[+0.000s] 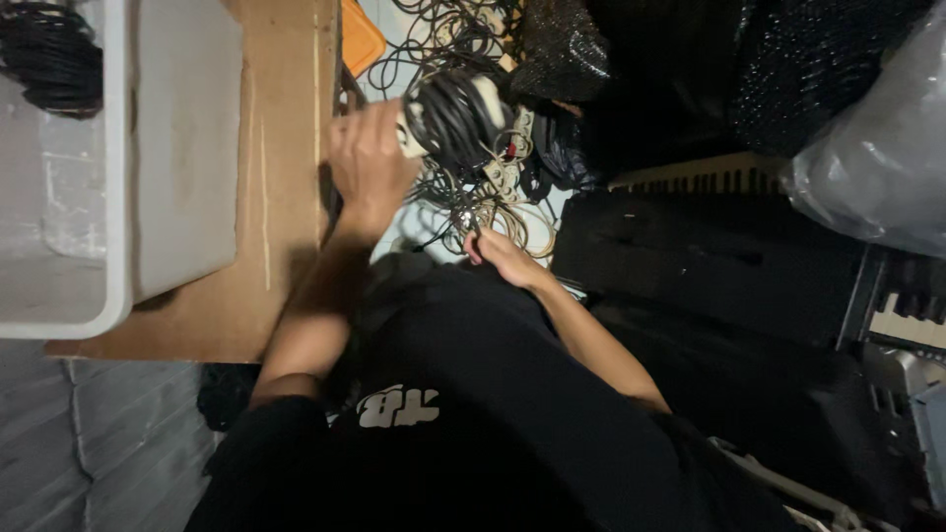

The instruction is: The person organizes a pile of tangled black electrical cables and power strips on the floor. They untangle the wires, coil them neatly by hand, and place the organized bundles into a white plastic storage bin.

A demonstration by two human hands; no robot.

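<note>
The left hand (370,158) is closed around a beige power strip (473,113) with black cord wound round it. The strip sticks out sideways from that hand, its long side pointing away from the cardboard sheet (281,177). Just below it lies a tangle of cables (473,202). The right hand (498,254) pinches a thin cable at the tangle's near edge.

Dim room, lit patchily | brown cardboard sheet (281,148) as landmark | white plastic bin (69,246) just left of it | grey tiled floor (108,443) below it | black keyboard instrument (729,246) well to its right | clear plastic bag (877,158) at far right
</note>
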